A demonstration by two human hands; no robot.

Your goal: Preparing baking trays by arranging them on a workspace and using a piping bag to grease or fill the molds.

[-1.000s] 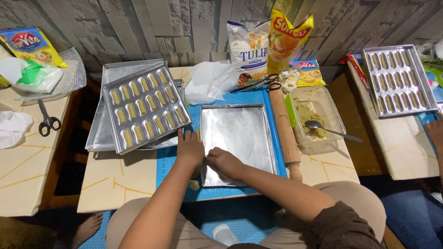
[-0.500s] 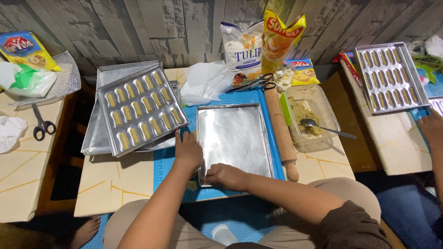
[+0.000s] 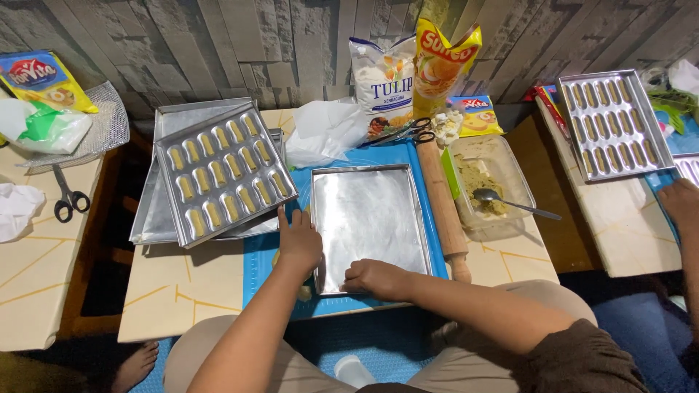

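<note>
An empty flat metal baking tray (image 3: 371, 218) lies on a blue mat (image 3: 266, 276) on the low table in front of me. My left hand (image 3: 298, 244) rests on the mat against the tray's left rim, fingers spread and index finger pointing away from me. My right hand (image 3: 375, 279) is curled over the tray's near edge, gripping it. Small pale bits of dough (image 3: 304, 292) lie on the mat beside my left wrist.
A mould tray filled with dough fingers (image 3: 218, 175) sits on stacked flat trays at the left. A rolling pin (image 3: 440, 211) and a plastic tub with a spoon (image 3: 488, 182) lie to the right. Bags, white paper (image 3: 324, 131) and scissors (image 3: 415, 131) stand behind. Another person's hand (image 3: 681, 204) is at the right table near a second mould tray (image 3: 615, 124).
My right hand has slid from the tray's inner surface back to its near edge. My left hand has stayed at the left rim.
</note>
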